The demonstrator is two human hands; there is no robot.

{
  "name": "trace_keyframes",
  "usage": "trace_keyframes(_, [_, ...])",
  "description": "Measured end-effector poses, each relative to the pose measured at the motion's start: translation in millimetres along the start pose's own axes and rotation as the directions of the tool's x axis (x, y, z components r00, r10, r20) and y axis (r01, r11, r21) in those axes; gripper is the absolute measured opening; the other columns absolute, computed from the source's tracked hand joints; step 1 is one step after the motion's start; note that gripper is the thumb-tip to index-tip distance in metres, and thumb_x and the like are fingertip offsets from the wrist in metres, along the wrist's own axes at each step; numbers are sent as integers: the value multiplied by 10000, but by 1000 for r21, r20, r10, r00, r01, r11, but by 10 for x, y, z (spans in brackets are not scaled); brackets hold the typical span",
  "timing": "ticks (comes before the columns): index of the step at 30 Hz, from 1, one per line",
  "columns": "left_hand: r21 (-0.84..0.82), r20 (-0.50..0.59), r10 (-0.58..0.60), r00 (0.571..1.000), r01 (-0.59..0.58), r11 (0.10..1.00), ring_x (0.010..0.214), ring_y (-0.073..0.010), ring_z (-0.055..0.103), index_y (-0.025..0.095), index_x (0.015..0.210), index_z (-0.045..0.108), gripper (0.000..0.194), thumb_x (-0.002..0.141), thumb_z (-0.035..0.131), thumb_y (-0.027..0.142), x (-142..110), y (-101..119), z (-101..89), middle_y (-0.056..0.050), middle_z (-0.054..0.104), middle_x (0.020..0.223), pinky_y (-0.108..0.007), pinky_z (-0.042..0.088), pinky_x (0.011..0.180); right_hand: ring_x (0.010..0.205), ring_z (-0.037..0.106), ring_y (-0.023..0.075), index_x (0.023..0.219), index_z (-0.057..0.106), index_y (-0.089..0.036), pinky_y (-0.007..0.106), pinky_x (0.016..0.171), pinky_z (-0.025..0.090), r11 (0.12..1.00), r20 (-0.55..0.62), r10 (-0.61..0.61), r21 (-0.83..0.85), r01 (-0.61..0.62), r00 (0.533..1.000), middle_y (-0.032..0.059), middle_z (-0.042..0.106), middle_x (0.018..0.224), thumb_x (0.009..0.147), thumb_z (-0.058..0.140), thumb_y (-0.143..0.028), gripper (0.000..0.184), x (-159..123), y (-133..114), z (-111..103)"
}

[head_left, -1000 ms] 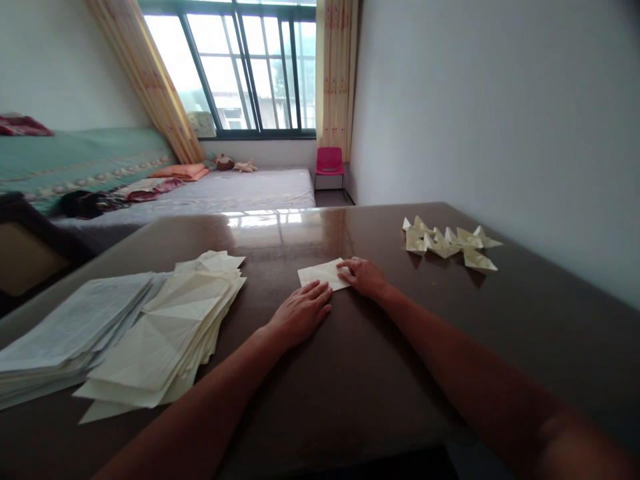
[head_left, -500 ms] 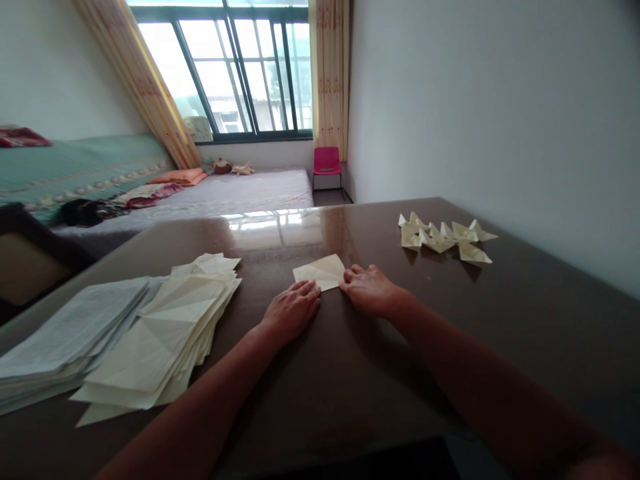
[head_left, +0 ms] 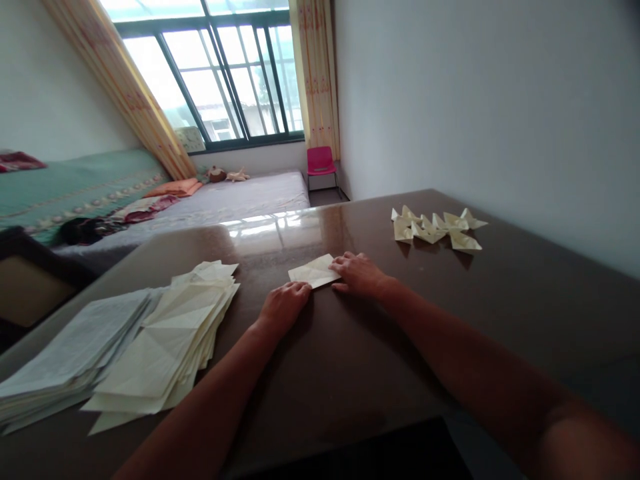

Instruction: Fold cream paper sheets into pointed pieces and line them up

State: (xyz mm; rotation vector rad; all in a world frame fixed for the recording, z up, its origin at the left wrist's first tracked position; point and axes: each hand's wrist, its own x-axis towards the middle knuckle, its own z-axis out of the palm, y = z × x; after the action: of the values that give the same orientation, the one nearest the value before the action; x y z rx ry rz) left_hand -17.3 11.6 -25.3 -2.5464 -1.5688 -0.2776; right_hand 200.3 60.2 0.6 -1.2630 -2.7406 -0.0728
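Note:
A small cream sheet of folded paper [head_left: 314, 270] lies on the brown table between my hands, with crease lines across it. My left hand [head_left: 287, 303] is closed at its near left edge, fingertips together on the paper. At the right corner, my right hand [head_left: 361, 275] grips the paper, its fingers curled over the top and the thumb low on the near side. The fingers hide that corner. Left of my hands lies a stack of creased cream paper sheets [head_left: 175, 327]. Several folded pointed paper pieces [head_left: 435, 228] stand at the far right.
A pile of greyish printed sheets [head_left: 75, 340] sits beside the creased stack at the table's left. The glossy table [head_left: 320, 373] reaches toward a bed [head_left: 265, 190] and a pink chair [head_left: 321, 160]. A white wall [head_left: 480, 107] runs along the right.
My right hand has slid inward over the paper's right corner, covering more of it. The left hand has drawn slightly left along the near edge. The camera view has tilted a little.

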Motion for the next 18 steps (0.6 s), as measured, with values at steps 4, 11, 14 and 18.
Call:
trace_keyframes(4, [53,16,-4,1000,3,999,881,-209,617,198,902,621,216,930,412,246,-5,-21,-55,-69,678,930,-292,466,721,1144,459,262,1210,565,-215,385,887,336,1000,-79,-22,17,24,997,97,580,1251,818,565,-258,395,38,75,43])
trace_keyframes(11, [-32,-84,10,996,-12,999,951,-192,551,214,966,639,232,920,412,224,-29,-107,-62,-53,663,996,-287,462,768,1071,515,220,867,668,-207,361,922,267,970,-93,-215,93,224,972,64,671,1035,781,580,-202,123,22,104,-67])
trace_keyframes(14, [-121,-87,101,991,-111,986,941,-185,541,239,1062,650,292,927,391,233,-66,-83,-79,-42,664,1025,-295,469,804,952,559,216,880,642,-186,356,886,285,953,-18,-294,66,294,956,75,676,894,765,567,-184,138,-39,-74,-160])
trace_keyframes(18, [-224,-70,227,971,-237,945,932,-167,555,251,1093,659,337,917,376,201,-121,-49,-119,-25,663,1079,-292,460,857,977,561,207,971,632,-220,332,856,321,920,50,-362,180,348,931,47,670,932,733,578,-164,249,-132,-173,-247])
